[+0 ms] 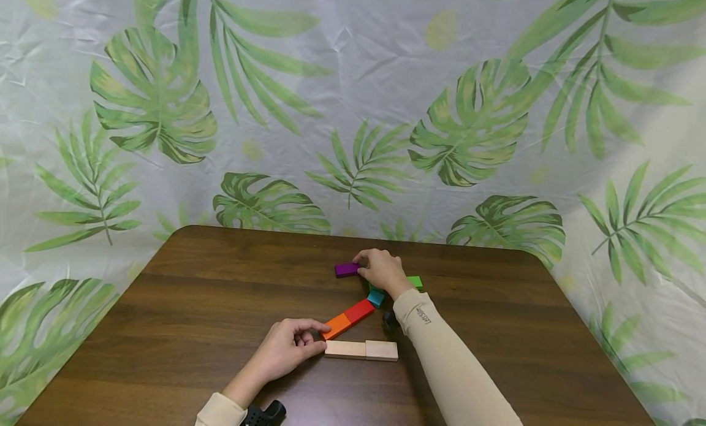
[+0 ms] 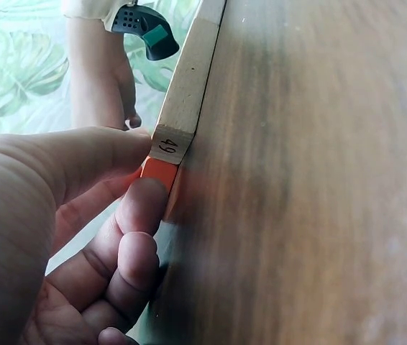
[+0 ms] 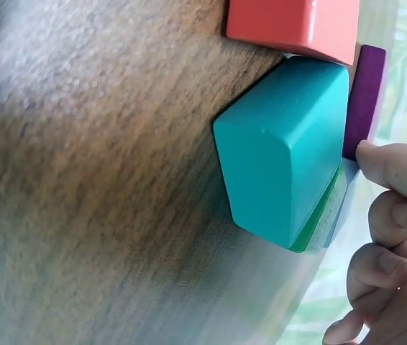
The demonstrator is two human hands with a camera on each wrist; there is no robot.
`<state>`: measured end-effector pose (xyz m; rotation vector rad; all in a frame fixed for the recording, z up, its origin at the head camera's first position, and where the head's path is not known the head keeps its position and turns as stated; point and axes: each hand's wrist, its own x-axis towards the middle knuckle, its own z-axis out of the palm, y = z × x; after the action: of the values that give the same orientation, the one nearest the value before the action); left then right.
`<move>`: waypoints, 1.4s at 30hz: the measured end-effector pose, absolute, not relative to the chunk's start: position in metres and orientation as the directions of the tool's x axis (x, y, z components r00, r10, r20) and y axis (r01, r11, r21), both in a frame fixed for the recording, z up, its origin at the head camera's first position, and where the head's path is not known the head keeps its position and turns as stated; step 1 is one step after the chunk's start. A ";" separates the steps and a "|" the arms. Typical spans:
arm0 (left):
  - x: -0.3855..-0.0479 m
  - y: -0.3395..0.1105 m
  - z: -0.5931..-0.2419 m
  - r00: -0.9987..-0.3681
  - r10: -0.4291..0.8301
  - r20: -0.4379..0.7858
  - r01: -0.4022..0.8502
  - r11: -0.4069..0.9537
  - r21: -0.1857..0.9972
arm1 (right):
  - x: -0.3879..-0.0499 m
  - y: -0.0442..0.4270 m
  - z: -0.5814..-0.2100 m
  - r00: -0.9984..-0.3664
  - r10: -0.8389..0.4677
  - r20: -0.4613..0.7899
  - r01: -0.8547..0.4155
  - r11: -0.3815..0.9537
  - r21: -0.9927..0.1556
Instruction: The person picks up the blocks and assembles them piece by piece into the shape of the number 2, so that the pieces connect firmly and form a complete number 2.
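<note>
My right hand [image 1: 382,271] pinches the right end of a purple block [image 1: 346,270] between thumb and index finger, near the table's far side. In the right wrist view the thumb tip meets the purple block [image 3: 365,100]. A teal block [image 1: 375,298] adjoins the red block [image 1: 360,311], which runs end to end with an orange block [image 1: 337,325]. At the left, my left hand [image 1: 285,351] has its index finger on the orange block's end. Its thumb touches the end of a plain wooden block [image 1: 345,349], marked 49 in the left wrist view.
A second plain wooden block [image 1: 382,350] continues the front row. Partly hidden by my right hand and sleeve are a light green block [image 1: 415,282] and a darker green one [image 3: 310,228]. The brown table [image 1: 231,279] ends before a leaf-print curtain [image 1: 353,107].
</note>
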<state>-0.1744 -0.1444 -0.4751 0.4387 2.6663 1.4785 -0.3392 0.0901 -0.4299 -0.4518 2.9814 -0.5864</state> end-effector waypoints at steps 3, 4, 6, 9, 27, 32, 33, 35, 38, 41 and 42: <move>-0.174 -0.144 -0.475 -0.957 0.279 0.083 0.217 0.494 0.842 | -0.339 0.091 -0.429 -0.954 -0.300 -0.012 -0.274 0.884 -0.380; -0.174 -0.144 -0.474 -0.956 0.280 0.083 0.217 0.492 0.843 | -0.339 0.091 -0.429 -0.954 -0.301 -0.012 -0.274 0.883 -0.380; -0.174 -0.144 -0.474 -0.956 0.282 0.083 0.217 0.489 0.845 | -0.338 0.091 -0.429 -0.953 -0.302 -0.013 -0.275 0.883 -0.381; -0.174 -0.144 -0.474 -0.955 0.283 0.085 0.219 0.487 0.846 | -0.337 0.092 -0.428 -0.953 -0.301 -0.014 -0.274 0.883 -0.381; -0.174 -0.145 -0.474 -0.952 0.293 0.084 0.223 0.481 0.848 | -0.338 0.120 -0.421 -0.947 -0.320 0.040 -0.306 0.852 -0.426; -0.175 -0.145 -0.475 -0.951 0.296 0.084 0.224 0.479 0.848 | -0.337 0.135 -0.419 -0.943 -0.329 0.045 -0.310 0.826 -0.470; -0.175 -0.145 -0.475 -0.951 0.296 0.085 0.225 0.479 0.849 | -0.336 0.138 -0.419 -0.942 -0.332 0.044 -0.311 0.820 -0.481; -0.174 -0.145 -0.475 -0.951 0.296 0.087 0.225 0.476 0.850 | -0.337 0.143 -0.421 -0.942 -0.332 0.042 -0.306 0.806 -0.506; -0.174 -0.145 -0.475 -0.951 0.296 0.086 0.224 0.476 0.850 | -0.337 0.151 -0.422 -0.944 -0.327 0.039 -0.296 0.790 -0.537; -0.175 -0.145 -0.475 -0.951 0.296 0.083 0.222 0.474 0.852 | -0.336 0.160 -0.422 -0.944 -0.327 0.045 -0.294 0.769 -0.568; -0.175 -0.145 -0.475 -0.952 0.296 0.081 0.220 0.473 0.853 | -0.336 0.163 -0.422 -0.943 -0.330 0.048 -0.295 0.760 -0.579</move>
<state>-0.1747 -0.1452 -0.4751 0.4610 2.6295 1.5045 -0.3357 0.1631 -0.4220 -0.5147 2.8933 -0.9376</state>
